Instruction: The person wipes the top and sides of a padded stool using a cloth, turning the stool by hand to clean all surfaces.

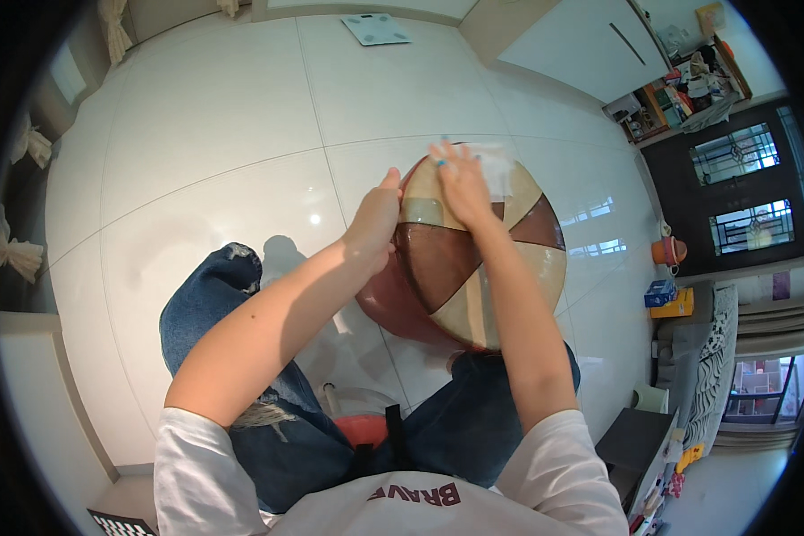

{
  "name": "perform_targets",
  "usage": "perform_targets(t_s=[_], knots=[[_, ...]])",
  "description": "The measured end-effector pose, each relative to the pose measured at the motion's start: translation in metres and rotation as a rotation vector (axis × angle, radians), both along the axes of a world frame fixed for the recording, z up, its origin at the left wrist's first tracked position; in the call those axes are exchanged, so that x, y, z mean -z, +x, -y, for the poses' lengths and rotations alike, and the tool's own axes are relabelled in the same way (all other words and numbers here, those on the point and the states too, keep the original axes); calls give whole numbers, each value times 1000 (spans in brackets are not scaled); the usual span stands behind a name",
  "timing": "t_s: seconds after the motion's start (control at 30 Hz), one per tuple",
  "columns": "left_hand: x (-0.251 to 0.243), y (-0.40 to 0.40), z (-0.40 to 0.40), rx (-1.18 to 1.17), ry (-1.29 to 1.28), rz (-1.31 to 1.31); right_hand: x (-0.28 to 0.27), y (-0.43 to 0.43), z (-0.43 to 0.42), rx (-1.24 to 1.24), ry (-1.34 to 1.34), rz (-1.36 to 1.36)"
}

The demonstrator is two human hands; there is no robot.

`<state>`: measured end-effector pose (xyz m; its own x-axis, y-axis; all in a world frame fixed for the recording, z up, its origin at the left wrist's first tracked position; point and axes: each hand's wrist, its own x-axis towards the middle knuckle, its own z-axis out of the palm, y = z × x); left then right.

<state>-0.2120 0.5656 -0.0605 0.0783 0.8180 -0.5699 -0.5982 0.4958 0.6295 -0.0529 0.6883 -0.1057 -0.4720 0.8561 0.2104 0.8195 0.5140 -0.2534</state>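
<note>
A round patchwork pouf [442, 254] in brown and beige leather-like panels, with a reddish side, stands tilted on the floor between my knees. My left hand [375, 224] grips its left side near the rim, thumb pointing up. On the far part of the pouf's top, my right hand [465, 184] presses down with blurred fingers. A thin white cloth or wipe [497, 171] lies beneath and beside those fingers, reaching out to their right. Part of the cloth is hidden by the hand.
Glossy white floor tiles [214, 134] surround me. A bathroom scale [376, 29] lies on the floor ahead. I sit on a red seat [362, 429]. At right are a dark door [737, 187], an orange pot [668, 251], boxes [671, 303] and a sofa [710, 355].
</note>
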Motion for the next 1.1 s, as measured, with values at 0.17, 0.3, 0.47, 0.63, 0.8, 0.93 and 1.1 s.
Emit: perform_targets(t_s=[0.17, 0.3, 0.47, 0.63, 0.8, 0.93, 1.1], knots=[[-24, -7, -4, -176, 49, 54, -17, -11, 40, -302, -107, -3], [-14, -32, -20, -224, -14, -147, -25, -20, 80, -453, -196, -54], [-15, -31, -18, -194, 48, -197, -35, -20, 125, -653, -285, -108], [0, -33, -18, -99, 74, -219, -46, 3, 162, -812, -492, -92], [0, -37, -14, -65, 85, -241, -41, 67, 195, -861, -530, -112], [4, -25, -9, 36, 198, -380, -48, 138, 208, -578, -822, -246], [3, -7, 20, 119, 963, -1158, -71, 173, 217, 194, -1155, -1631]])
